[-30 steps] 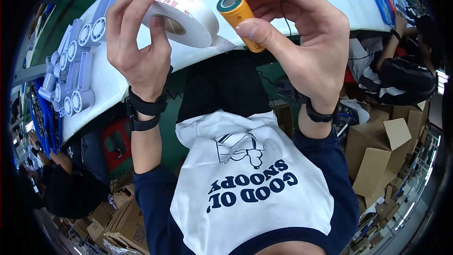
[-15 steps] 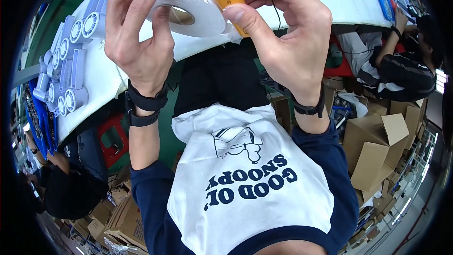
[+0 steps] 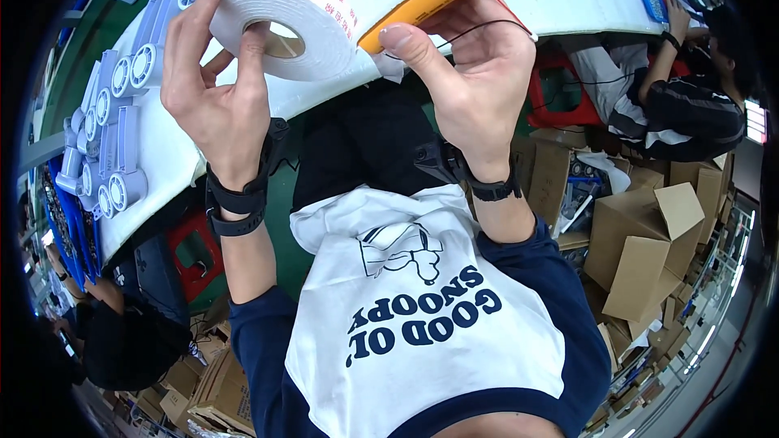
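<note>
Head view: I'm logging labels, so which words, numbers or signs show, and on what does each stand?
Tape roll: red characters, repeated along its outer rim; wording not copied here.
Shirt: large dark lettering, upside down in this view, beside a line drawing; wording not copied.
Battery: small dark marks on its orange wrap, too small to read.
Lower-left carton: faint print, too blurred to read.

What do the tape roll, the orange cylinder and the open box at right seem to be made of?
Tape roll: perhaps foam or paper; its dull white side leaves this open.
Orange cylinder: outside probably plastic film, judging by its smooth, bright skin.
Open box: likely matte cardboard, from its brown, folded flaps.
</note>
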### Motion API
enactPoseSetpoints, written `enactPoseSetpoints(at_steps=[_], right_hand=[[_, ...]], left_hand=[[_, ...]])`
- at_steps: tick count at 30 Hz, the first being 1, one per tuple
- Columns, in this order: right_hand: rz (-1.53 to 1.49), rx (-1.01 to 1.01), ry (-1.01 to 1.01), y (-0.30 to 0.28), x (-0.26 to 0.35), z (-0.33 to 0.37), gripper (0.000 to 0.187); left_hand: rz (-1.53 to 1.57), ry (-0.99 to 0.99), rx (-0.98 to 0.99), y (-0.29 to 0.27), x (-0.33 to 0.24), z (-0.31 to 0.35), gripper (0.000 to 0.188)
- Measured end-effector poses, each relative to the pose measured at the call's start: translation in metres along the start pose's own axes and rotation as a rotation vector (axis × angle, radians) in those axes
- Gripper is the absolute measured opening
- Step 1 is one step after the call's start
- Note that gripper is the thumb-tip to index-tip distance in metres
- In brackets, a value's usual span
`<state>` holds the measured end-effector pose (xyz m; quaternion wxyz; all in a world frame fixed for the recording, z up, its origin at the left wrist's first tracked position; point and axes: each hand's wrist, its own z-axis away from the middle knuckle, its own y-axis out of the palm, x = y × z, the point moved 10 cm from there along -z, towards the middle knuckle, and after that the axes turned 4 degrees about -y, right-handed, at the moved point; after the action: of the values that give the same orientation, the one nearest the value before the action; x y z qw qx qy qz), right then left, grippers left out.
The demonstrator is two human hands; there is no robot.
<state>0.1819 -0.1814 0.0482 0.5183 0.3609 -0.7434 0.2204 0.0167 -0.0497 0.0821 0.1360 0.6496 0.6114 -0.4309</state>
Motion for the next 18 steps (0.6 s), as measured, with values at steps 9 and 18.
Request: enactPoseSetpoints(at_steps=[9, 18], right_hand=[[-0.591, -0.325, -0.205, -0.061, 0.027, -0.043, 0.058], [-0.264, 0.069, -0.054, -0.035, -0.004, -0.017, 0.076]], left_hand=[[-0.369, -0.307, 0.465, -0.016, 0.044, 0.003, 0.057], [-0.93, 0.3, 0.398, 0.029, 0.066, -0.065, 0.03]])
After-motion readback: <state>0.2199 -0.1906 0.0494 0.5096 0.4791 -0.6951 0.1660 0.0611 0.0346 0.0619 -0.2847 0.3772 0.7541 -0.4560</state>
